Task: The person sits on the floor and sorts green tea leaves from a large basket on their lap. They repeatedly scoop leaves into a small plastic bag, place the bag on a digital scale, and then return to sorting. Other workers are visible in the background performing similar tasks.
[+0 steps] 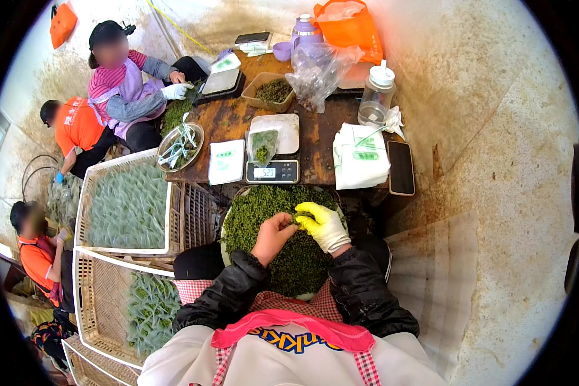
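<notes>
Filled packets, lower and upper left: the white-rimmed upper crate [171,222] carries clear packets of greens in close rows, an order that probably saves room; the lower crate [103,293] has packets only along its right side, its woven floor bare at the left. Round dish [201,143], left front corner of the tabletop [313,145]: it gathers loose ties, presumably so that they do not scatter. White bag stack [226,161], front edge, left of centre: flat and facing the seat, apparently for easy reach. Digital scale [273,171], middle of the front edge: its lit display faces the person; a clear bag [262,146] with some green inside rests on its plate, seemingly for weighing. Basin [306,296], below that edge and between the knees: heaped with green berries [246,206], it lies directly under the hands, likely so that anything dropped falls back in. Left hand [273,239], bare: thumb and fingertips drawn close together beside a small green clump [302,216]; whether they grip it cannot be told. Right hand [325,226], gloved, yellow at the fingers: half curled, thumb and fingers closed on that clump above the heap. Second bag stack [360,157] and phone [401,168], right front corner: set aside, perhaps to leave the middle free.
</notes>
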A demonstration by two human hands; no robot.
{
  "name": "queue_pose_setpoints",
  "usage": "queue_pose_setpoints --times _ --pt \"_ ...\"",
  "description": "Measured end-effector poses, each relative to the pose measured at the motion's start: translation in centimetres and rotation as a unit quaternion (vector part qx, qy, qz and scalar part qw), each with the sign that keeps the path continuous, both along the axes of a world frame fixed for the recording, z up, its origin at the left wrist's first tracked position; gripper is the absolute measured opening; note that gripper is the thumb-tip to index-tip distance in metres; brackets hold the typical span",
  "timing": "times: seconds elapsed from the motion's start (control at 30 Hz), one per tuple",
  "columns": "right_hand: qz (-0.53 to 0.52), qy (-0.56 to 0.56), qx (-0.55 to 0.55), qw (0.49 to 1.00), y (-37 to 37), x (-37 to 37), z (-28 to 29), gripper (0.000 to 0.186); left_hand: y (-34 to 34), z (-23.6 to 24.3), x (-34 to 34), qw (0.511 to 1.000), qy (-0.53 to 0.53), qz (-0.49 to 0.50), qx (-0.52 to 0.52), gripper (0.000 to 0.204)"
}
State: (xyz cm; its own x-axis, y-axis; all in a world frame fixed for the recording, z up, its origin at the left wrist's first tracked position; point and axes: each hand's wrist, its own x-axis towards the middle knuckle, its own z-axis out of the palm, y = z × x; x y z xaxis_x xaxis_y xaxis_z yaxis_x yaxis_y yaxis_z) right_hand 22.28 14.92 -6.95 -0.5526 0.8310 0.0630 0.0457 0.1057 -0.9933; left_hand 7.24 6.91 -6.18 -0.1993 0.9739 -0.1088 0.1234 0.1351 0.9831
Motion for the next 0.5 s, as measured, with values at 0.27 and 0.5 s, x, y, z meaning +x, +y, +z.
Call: queue_pose_setpoints --times 0.27,0.5 --pt "-0.162 0.094 -0.176 0.966 1.4 0.9 1.0 0.013 -0.6 -0.2 -0.1 0.991 -0.100 -0.003 -0.090 0.015" --pt "0.098 -0.150 0.199 0.964 0.1 1.0 -0.2 0.037 -0.5 0.9 -2.6 0.937 0.338 0.060 0.073 0.041"
